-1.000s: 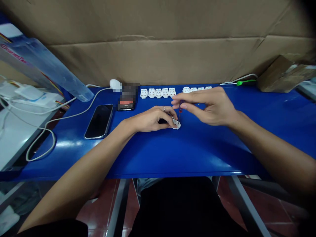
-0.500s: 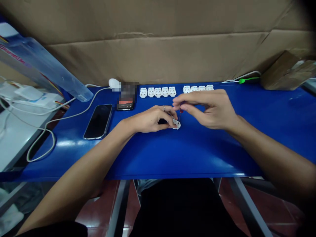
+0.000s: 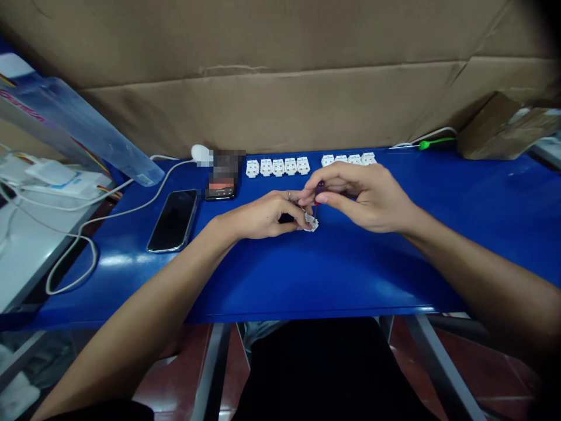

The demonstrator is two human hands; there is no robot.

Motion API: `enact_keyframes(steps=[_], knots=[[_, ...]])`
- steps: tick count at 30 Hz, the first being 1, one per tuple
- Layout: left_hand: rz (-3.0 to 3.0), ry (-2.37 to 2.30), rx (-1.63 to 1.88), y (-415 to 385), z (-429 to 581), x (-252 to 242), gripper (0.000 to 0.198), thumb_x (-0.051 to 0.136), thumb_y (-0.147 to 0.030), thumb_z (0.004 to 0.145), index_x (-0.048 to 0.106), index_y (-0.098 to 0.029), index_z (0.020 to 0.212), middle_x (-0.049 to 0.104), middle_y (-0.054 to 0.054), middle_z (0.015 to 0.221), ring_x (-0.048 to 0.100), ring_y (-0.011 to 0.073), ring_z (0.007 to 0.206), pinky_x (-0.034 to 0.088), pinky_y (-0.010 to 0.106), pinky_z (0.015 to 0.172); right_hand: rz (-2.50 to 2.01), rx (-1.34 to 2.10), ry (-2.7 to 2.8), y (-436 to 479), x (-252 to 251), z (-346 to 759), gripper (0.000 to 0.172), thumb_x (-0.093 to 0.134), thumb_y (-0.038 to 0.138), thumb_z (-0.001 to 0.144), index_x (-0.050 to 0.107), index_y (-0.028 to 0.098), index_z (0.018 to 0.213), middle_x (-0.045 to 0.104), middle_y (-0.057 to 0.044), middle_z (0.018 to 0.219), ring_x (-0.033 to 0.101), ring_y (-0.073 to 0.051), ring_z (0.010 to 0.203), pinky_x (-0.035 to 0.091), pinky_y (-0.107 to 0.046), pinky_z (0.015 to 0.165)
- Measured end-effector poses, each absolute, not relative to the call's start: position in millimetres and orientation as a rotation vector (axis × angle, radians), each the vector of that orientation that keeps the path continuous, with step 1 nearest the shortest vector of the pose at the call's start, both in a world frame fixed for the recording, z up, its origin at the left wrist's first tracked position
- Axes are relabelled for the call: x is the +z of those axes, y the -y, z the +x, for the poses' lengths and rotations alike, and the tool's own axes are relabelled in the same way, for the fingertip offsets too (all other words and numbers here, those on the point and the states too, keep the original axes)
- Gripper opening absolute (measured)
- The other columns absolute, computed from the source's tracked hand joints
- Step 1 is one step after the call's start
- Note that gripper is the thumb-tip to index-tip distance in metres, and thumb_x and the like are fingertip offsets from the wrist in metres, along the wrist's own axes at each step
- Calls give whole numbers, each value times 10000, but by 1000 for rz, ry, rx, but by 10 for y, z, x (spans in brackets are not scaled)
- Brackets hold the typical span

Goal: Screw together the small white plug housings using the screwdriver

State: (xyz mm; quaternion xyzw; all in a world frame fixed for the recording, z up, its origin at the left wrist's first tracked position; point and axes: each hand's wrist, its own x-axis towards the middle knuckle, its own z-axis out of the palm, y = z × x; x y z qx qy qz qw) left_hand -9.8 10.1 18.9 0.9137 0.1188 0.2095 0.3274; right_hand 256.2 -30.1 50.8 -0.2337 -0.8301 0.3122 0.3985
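Note:
My left hand (image 3: 276, 214) pinches a small white plastic socket module (image 3: 311, 223) against the blue table, with a ring on one finger. My right hand (image 3: 359, 196) is closed around the dark handle of a small screwdriver (image 3: 320, 187). The screwdriver stands roughly upright, and its thin shaft runs down to the module; the exact contact of its tip is too small to make out. Behind the hands, several similar white modules (image 3: 278, 167) form a row, and a second group (image 3: 328, 159) is partly hidden by my right hand.
On the left lie a dark phone (image 3: 173, 221), another phone (image 3: 221, 190) and a looping white cable (image 3: 94, 257). A clear plastic sleeve (image 3: 100, 128) leans there. At the back right are a green-handled tool (image 3: 425, 144) and a cardboard box (image 3: 486, 131). Cardboard (image 3: 272, 105) walls the table's back.
My right hand's fingers have curled further around the screwdriver, and its dark handle now shows. My left hand keeps its hold on the module. The whole view has shifted slightly.

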Motion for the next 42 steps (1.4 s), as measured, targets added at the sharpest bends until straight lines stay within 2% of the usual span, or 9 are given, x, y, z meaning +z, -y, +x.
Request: enact_keyframes(steps=[3,10,16,20,22,26,30,35,42], knots=[[2389,-320,560,-103,-97,181,200,791,-121,1055,926,-257,1114,845,118,1283,837,237,1172,691,382,1059,-640,735,1974,353,515,2511,145,837,256,1008,838,261,1153,910,0,1000,906,-207,926,761,-315,865],[2382,-330,575,-100,-100,149,181,796,-123,1054,920,-250,1088,852,112,1257,844,241,1153,687,388,1046,-810,447,1830,413,436,2388,119,914,296,920,852,273,1019,893,15,914,890,-222,810,784,-356,790],[2401,-353,539,-80,-104,156,184,756,-144,1087,910,-243,1105,813,121,1299,826,241,1177,671,417,1073,-776,518,1736,334,396,2463,196,950,320,918,848,270,1078,887,7,917,889,-222,809,789,-361,788],[2430,-350,586,-79,-100,124,181,733,-176,1116,893,-246,1163,787,124,1330,822,230,1158,675,394,1024,-704,439,1537,95,448,2689,212,906,317,994,790,312,1172,898,-14,1049,897,-221,905,770,-353,816],[2446,-359,583,-75,-100,113,186,729,-178,1120,887,-255,1181,786,117,1350,822,224,1149,674,382,1004,-746,382,1516,-74,401,2825,186,881,342,1024,768,321,1170,893,-17,1086,896,-222,954,766,-369,872],[2447,-419,607,-72,-110,98,160,744,-201,1117,872,-250,1199,803,108,1366,820,230,1168,666,393,1041,-786,397,1519,-334,153,2978,259,932,416,967,764,271,1101,895,-25,1005,894,-221,902,758,-350,802],[2486,-514,661,-90,-125,81,137,807,-251,1086,829,-214,1217,824,100,1303,809,239,1139,648,405,1032,-798,448,1589,-361,-6,2945,243,898,386,993,757,255,1142,912,-46,1086,899,-219,982,762,-357,885],[2471,-681,691,-97,-116,67,244,889,-324,1023,780,-217,1214,839,58,1170,791,211,991,635,353,888,-785,462,1620,-293,-8,2886,228,899,358,985,755,247,1122,913,-43,1057,904,-223,959,768,-359,882],[2415,-804,777,-74,-71,17,367,959,-372,947,803,-225,1245,851,53,1129,801,214,983,660,356,891,-803,449,1614,-280,32,2882,190,896,345,996,768,261,1110,908,-35,1044,902,-225,956,777,-385,903]])
